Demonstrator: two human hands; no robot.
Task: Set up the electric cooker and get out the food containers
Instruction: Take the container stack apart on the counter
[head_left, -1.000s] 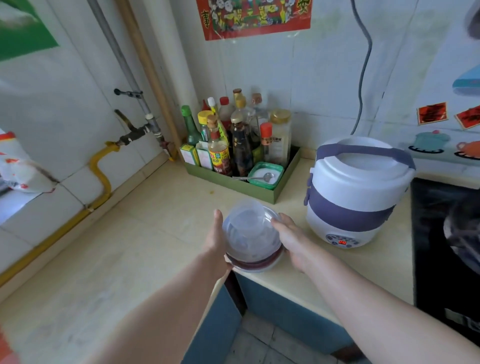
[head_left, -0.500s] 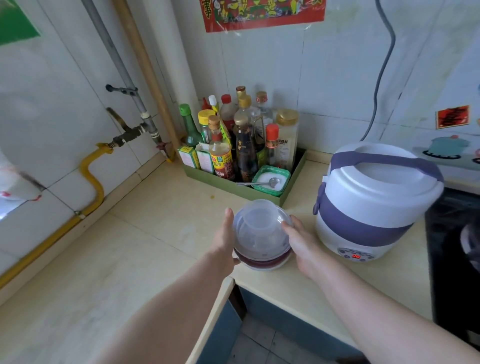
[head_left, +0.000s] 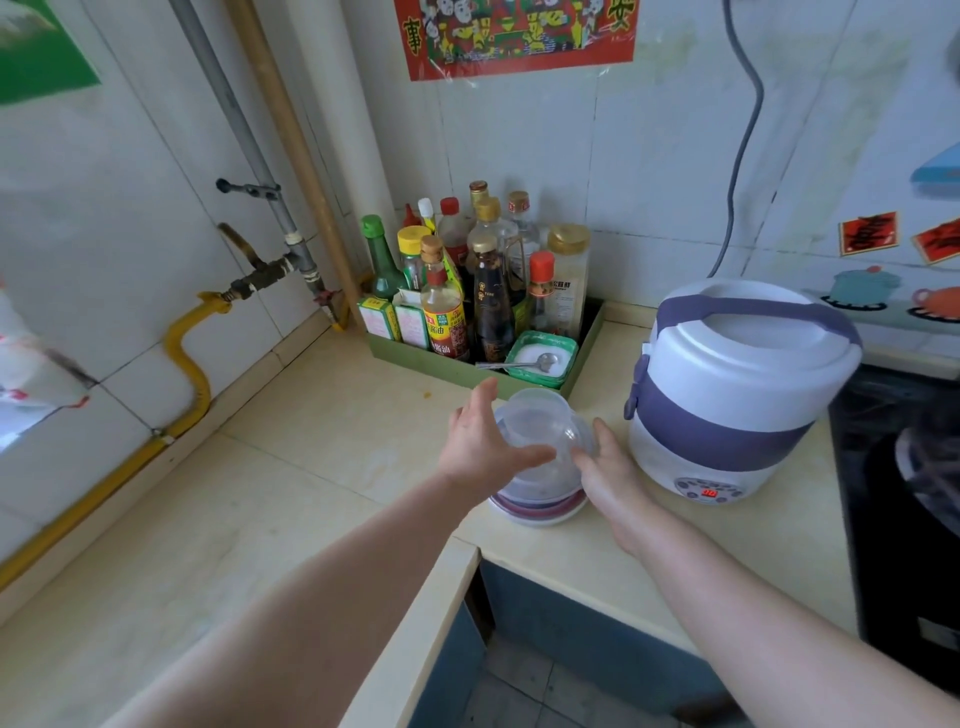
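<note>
A stack of clear plastic food containers (head_left: 540, 431) on a white, maroon-rimmed base stands on the beige counter (head_left: 322, 467), just left of the electric cooker (head_left: 737, 395). The cooker is white with a purple band and handle, lid closed, and a red display is lit on its front. My left hand (head_left: 480, 447) is at the stack's left side, fingers straight and pointing up, thumb stretched across the front of the top tub. My right hand (head_left: 610, 473) holds the stack's right side, thumb up against it, its fingers hidden.
Just behind the stack, a green tray (head_left: 410, 353) holds several sauce bottles and a salt tub with a spoon. A dark stove (head_left: 893, 467) lies right of the cooker. Gas pipes run along the left wall. The counter edge drops to the floor below my arms.
The stack moved away from me and now rests on the counter beside the cooker. My left hand's fingers straightened and its thumb slid across the top tub.
</note>
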